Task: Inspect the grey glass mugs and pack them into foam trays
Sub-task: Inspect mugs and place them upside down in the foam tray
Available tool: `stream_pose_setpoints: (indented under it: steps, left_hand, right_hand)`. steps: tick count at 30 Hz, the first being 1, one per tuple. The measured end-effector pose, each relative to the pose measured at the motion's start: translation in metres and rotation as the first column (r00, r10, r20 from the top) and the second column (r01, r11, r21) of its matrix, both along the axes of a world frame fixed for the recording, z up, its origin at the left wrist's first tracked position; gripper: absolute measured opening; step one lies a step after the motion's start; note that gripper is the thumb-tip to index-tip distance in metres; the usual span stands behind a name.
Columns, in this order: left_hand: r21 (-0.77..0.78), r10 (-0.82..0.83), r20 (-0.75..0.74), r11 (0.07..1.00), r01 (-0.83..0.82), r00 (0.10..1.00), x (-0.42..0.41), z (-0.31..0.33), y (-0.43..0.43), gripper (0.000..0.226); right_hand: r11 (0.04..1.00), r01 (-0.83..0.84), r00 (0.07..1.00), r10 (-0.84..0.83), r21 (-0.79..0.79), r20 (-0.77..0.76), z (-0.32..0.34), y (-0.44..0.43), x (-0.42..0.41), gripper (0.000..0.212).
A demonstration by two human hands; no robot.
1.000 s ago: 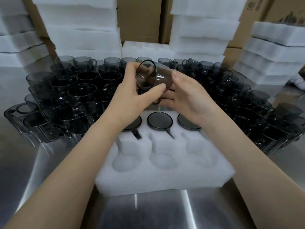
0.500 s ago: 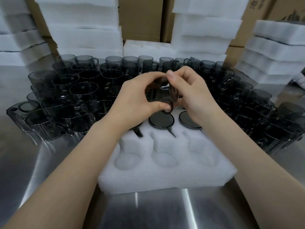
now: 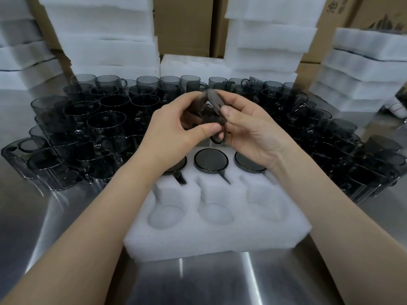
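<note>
Fingers (image 3: pixel 210 128) of left hand (image 3: pixel 174 130) and right hand (image 3: pixel 253 133) pinch a tilted grey glass mug (image 3: pixel 213 100) over the foam tray (image 3: pixel 220 238) (far row filled), seemingly mid-inspection; next, seating it in a near-edge pocket (image 3: pixel 217 214).

In the middle of the frame, the left hand (image 3: pixel 176 133) and the right hand (image 3: pixel 253 133) hold one grey mug (image 3: pixel 211 106), tipped over. Just below sits a white foam tray (image 3: pixel 220 236) with three packed mugs (image 3: pixel 210 160) in its far row (only their dark round tops show). Many loose mugs (image 3: pixel 105 126) stand behind.
</note>
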State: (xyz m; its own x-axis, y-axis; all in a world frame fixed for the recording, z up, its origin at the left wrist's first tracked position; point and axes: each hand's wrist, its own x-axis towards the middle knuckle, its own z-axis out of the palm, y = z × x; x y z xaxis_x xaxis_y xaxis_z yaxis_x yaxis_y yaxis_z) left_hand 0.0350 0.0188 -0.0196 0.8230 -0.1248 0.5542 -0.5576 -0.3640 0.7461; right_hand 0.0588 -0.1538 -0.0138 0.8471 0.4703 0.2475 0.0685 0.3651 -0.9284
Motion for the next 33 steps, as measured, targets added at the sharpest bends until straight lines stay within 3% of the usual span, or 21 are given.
stream_pose_setpoints:
  steps: [6, 10, 14, 19, 22, 29, 33]
  left_hand:
    - [0.121, 0.006, 0.036, 0.993, -0.010, 0.999, -0.001, -0.002, -0.001, 0.054]
    - [0.158, 0.049, 0.048, 0.986, -0.056, 0.998, -0.001, -0.003, -0.002, 0.054]
    - [0.017, 0.172, 0.032, 0.985, -0.172, 0.985, 0.001, -0.002, 0.001, 0.054]
    - [-0.047, 0.218, 0.011, 0.975, -0.218, 0.976, 0.002, -0.002, 0.001, 0.052]
    - [-0.060, 0.200, 0.000, 0.978, -0.199, 0.980, 0.002, -0.001, 0.003, 0.049]
    - [-0.142, 0.159, -0.023, 0.977, -0.161, 0.987, 0.005, -0.003, 0.003, 0.049]
    - [-0.086, 0.157, -0.016, 0.984, -0.157, 0.988, 0.003, -0.001, 0.003, 0.064]
  right_hand:
    - [0.961, 0.260, 0.963, -0.250, -0.099, 0.097, -0.002, 0.006, -0.001, 0.009]
    - [0.934, 0.342, 0.936, -0.329, -0.101, 0.125, -0.002, 0.006, 0.001, 0.018]
    - [0.950, 0.312, 0.948, -0.309, -0.028, 0.077, -0.003, 0.006, 0.004, 0.011]
    - [0.912, 0.293, 0.947, -0.235, -0.289, 0.217, -0.006, 0.011, 0.003, 0.033]
    - [0.915, 0.250, 0.959, -0.187, -0.316, 0.215, -0.004, 0.011, 0.000, 0.041]
    - [0.953, 0.168, 0.975, -0.123, -0.253, 0.185, -0.004, 0.009, -0.002, 0.038]
    - [0.959, 0.173, 0.970, -0.126, -0.223, 0.209, -0.003, 0.009, -0.004, 0.031]
